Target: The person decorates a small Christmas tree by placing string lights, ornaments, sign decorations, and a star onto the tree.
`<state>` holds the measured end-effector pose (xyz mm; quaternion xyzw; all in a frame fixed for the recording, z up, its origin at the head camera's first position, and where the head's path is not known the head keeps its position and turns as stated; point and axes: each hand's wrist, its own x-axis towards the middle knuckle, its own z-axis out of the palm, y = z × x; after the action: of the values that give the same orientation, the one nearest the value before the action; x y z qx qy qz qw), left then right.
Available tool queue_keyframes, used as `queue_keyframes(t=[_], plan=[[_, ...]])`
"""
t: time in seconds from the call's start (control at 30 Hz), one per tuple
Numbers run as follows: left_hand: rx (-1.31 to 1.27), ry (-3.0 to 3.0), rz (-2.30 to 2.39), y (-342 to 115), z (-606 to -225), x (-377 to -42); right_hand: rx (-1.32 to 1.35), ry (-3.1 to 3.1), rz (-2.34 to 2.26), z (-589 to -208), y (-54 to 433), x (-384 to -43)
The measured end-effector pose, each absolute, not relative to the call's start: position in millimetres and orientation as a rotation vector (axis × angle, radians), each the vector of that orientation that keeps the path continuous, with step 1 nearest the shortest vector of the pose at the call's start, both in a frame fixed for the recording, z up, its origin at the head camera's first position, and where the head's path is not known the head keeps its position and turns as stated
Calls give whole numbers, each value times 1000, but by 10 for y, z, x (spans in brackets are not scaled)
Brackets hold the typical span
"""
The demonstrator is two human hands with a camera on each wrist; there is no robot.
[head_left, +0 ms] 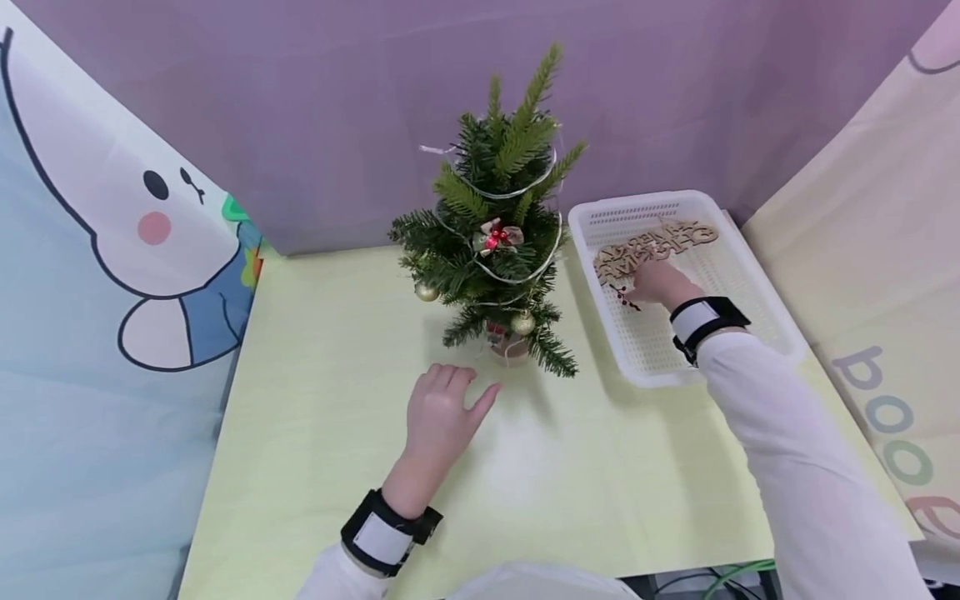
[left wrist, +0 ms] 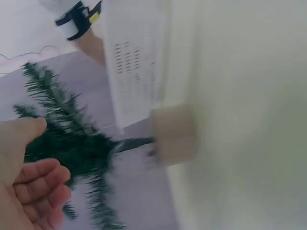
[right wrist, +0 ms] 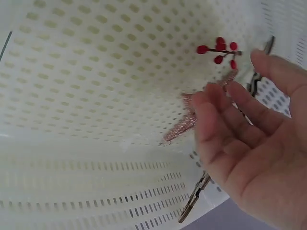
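Note:
A small artificial Christmas tree (head_left: 495,275) stands on the table, with a silver string, a red bow and gold balls on it. In front of its pot (left wrist: 175,136), my left hand (head_left: 442,412) hovers with loosely bent fingers and holds nothing. My right hand (head_left: 663,283) is inside the white basket (head_left: 660,377), beside wooden letter ornaments (head_left: 690,237). In the right wrist view, the relaxed fingers of the right hand (right wrist: 254,139) are near a red berry sprig (right wrist: 218,50) and partly cover a glittery pink ornament (right wrist: 180,128). Contact is unclear.
The basket stands right of the tree on a pale yellow table (head_left: 315,400). A purple curtain (head_left: 337,125) hangs behind. Printed cloths flank both sides, including one with a cartoon rabbit (head_left: 172,242). Green and black cables (head_left: 731,579) show below the front edge.

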<state>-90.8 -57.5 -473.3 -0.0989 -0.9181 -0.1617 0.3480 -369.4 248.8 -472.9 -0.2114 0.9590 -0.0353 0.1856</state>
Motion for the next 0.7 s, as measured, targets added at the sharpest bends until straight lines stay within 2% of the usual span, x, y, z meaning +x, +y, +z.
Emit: queue_keyframes(t=[0.13, 0.47, 0.7], plan=[[-111, -2559, -476, -597, -4973, -1038, -496, 2637, -33, -4805, 2434, -3695], [53, -2933, -987, -560, -5591, -1698, -410, 2644, -16, -4880, 2405, -3695], [158, -2743, -1503, -505, -5765, -1884, -424, 2645, -29, -4919, 2410, -3690]])
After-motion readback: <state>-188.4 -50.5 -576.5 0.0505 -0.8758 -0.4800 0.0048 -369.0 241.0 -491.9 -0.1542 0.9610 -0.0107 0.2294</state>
